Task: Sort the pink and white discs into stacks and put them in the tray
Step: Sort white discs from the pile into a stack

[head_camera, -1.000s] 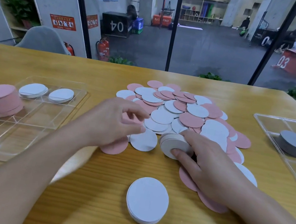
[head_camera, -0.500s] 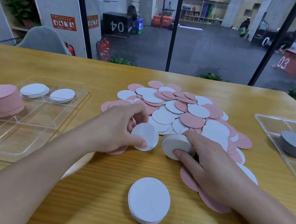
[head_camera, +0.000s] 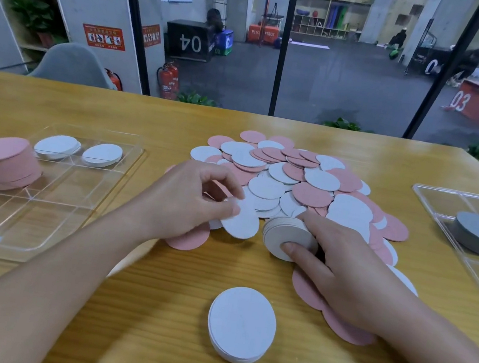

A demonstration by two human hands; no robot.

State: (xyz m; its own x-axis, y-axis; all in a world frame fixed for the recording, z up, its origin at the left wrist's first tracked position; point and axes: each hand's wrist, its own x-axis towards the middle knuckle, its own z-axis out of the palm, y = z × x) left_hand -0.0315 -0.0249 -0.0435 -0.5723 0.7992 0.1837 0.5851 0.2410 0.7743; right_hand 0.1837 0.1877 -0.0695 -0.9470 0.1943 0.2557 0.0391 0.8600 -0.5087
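Beside the mixed disc pile (head_camera: 300, 184) on the worktop (head_camera: 149, 308), left hand (head_camera: 188, 201) pinching a single white disc (head_camera: 241, 222), just right of that grip the right hand (head_camera: 341, 260) clasping a small white stack (head_camera: 286, 235), clear tray (head_camera: 38, 212) far left.
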